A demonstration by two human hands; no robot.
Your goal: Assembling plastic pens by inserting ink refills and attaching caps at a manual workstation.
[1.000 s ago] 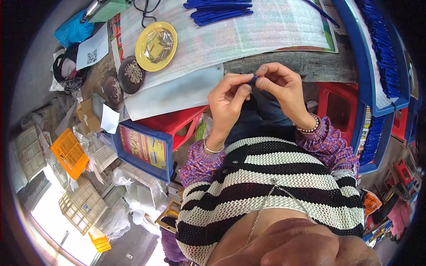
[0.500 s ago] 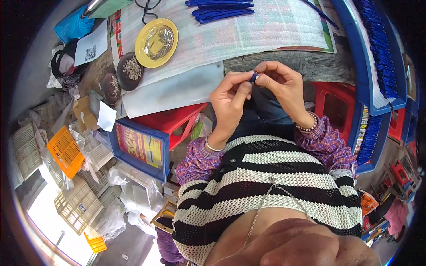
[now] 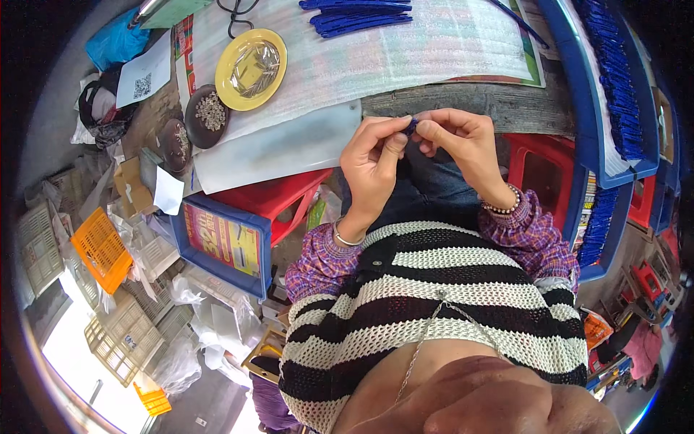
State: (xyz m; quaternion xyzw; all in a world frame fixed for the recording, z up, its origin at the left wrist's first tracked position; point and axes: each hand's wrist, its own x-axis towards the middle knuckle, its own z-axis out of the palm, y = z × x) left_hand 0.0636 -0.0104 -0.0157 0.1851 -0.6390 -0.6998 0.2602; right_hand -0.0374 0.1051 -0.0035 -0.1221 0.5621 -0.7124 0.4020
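Note:
Between the fingertips of both hands is a small dark-blue piece (image 3: pixel 411 127), mostly covered; its kind I cannot make out. My left hand (image 3: pixel 375 155) pinches it from the left with thumb and forefinger. My right hand (image 3: pixel 460 145) meets it from the right, also closed in a pinch. Both hands are above my lap, just off the table's near edge. On the table a yellow oval dish (image 3: pixel 280 79) holds thin silvery pins. Beside it two dark round dishes (image 3: pixel 204 132) hold small pale bits. Long blue strips (image 3: pixel 358 16) lie in a pile at the far side.
White foam sheeting (image 3: pixel 340 65) covers the table. Blue trays (image 3: pixel 593 137) filled with blue strips stand at the right. At the left are a red stool (image 3: pixel 253 195), a blue crate (image 3: pixel 264 264) and an orange basket (image 3: pixel 101 249). Another red stool (image 3: pixel 515 155) is right of my lap.
The fingers of my right hand have shifted slightly around the small blue piece, and it is turned a little differently. The whole view has moved slightly.

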